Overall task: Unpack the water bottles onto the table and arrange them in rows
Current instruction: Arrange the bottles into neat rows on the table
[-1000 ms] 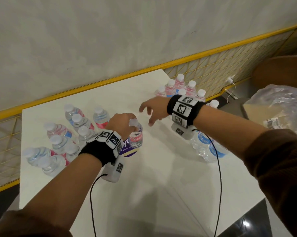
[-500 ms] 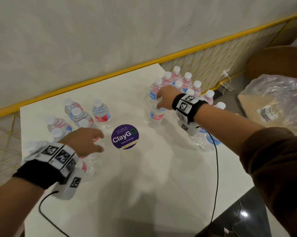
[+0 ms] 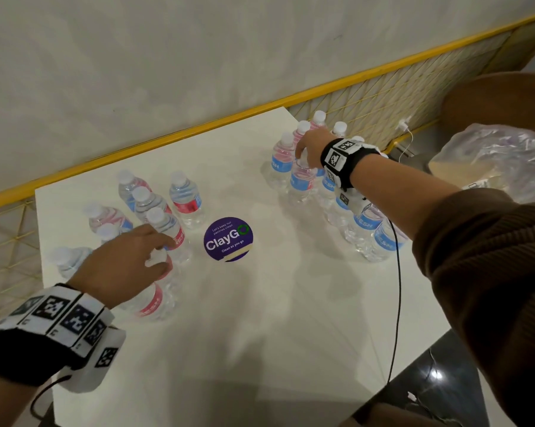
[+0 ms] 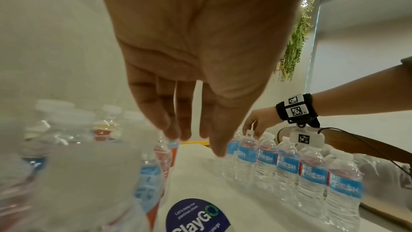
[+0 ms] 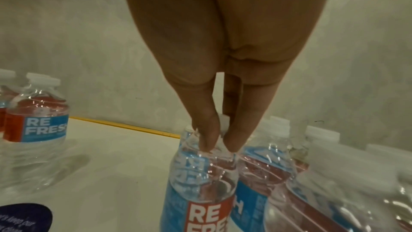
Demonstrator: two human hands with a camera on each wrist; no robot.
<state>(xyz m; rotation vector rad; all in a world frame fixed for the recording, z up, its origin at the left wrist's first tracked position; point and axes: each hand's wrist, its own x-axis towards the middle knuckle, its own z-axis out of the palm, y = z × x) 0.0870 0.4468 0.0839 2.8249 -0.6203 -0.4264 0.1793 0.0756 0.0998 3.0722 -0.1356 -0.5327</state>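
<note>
Nearest us, by the table's (image 3: 260, 318) left edge, our left hand (image 3: 118, 269) hangs with straight, relaxed fingers above the cluster of bottles (image 3: 155, 208), holding nothing; its fingertips sit at one white cap. Toward the far right corner, our right hand (image 3: 310, 146) pinches the neck of an upright bottle (image 3: 301, 180) that touches its row. The bottle's long axis runs straight below the fingers. It is clear, ribbed, thin plastic with a glossy label.
</note>
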